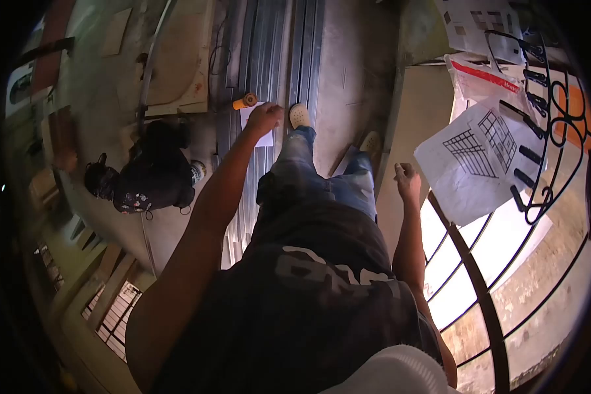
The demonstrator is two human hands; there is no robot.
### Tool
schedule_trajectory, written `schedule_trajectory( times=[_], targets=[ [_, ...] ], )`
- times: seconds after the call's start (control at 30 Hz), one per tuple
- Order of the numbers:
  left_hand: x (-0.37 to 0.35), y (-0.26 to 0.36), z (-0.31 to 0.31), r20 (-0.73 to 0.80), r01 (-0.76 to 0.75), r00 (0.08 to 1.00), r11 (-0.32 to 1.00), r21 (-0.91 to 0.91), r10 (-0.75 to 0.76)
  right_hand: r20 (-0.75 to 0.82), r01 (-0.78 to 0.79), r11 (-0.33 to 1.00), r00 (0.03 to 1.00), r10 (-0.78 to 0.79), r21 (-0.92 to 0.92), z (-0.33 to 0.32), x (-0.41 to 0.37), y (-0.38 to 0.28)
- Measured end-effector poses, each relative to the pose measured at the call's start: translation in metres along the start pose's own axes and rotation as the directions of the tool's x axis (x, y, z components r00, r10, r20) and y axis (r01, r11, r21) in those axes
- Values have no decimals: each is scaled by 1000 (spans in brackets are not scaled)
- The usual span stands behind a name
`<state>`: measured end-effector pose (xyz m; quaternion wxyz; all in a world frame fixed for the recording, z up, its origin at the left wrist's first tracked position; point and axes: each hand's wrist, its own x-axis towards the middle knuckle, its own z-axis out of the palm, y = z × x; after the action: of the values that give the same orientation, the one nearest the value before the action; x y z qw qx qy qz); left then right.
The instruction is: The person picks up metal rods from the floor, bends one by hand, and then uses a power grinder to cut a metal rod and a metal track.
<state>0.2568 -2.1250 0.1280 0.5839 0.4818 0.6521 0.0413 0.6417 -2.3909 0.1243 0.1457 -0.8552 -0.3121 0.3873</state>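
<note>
Over the long metal bars (259, 52), the left hand (266, 119) is above the upper right part of a white sheet (248, 117). Its fingers look loosely bent, but I cannot tell whether they grip something. The sheet lies on the bars, and just at its upper left edge is an orange cylinder (245, 101).

The right hand (408, 180) is near the left edge of a printed sheet (469, 157) with grille drawings. Its fingers are partly curled; I cannot tell if they hold anything.

Between the bars and the pale board (427, 98) runs a strip of floor (348, 52), which gives some room for moving. On the left, a dark form (154, 174), not clear to me, limits the space.
</note>
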Motion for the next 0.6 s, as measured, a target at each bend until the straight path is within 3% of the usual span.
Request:
schedule_trajectory(
  times=[0.03, 0.1, 0.13, 0.2, 0.23, 0.27, 0.37, 0.5, 0.57, 0.6],
  targets=[
    [-1, 12, 3, -34, 3, 999, 1000, 18, -3, 20, 10, 1000, 1000, -10, -1, -2, 5, 0],
    [-11, 31, 13, -106, -72, 993, 977, -202, 51, 129, 25, 997, 991, -33, 68, 1, 14, 0],
    [-17, 39, 24, -155, -80, 987, 953, -294, 36, 105, 74, 987, 990, -89, 144, 15, 27, 26],
    [-29, 31, 41, -123, -26, 992, 968, -250, -5, 129, 49, 986, 989, -70, 162, 31, 49, 77],
    [-25, 26, 46, -98, -2, 995, 978, -210, -19, 128, 31, 982, 990, -55, 186, 24, 51, 68],
    [-23, 15, 51, -74, -36, 997, 999, -34, 33, 123, 12, 977, 992, -39, 213, 15, 51, 59],
    [-33, -4, 73, -78, -62, 995, 994, 95, 69, 98, -58, 950, 995, 29, 305, -6, 53, 38],
    [-8, -12, 79, 58, -43, 998, 997, 60, 40, 51, -153, 899, 988, 144, 410, -9, 65, -17],
    [17, -14, 80, 109, -57, 993, 996, 70, 49, 37, -186, 901, 982, 187, 392, 12, 82, -19],
    [37, -22, 80, 138, -50, 989, 997, 51, 42, 22, -135, 947, 991, 134, 292, 42, 106, 14]
  ],
)
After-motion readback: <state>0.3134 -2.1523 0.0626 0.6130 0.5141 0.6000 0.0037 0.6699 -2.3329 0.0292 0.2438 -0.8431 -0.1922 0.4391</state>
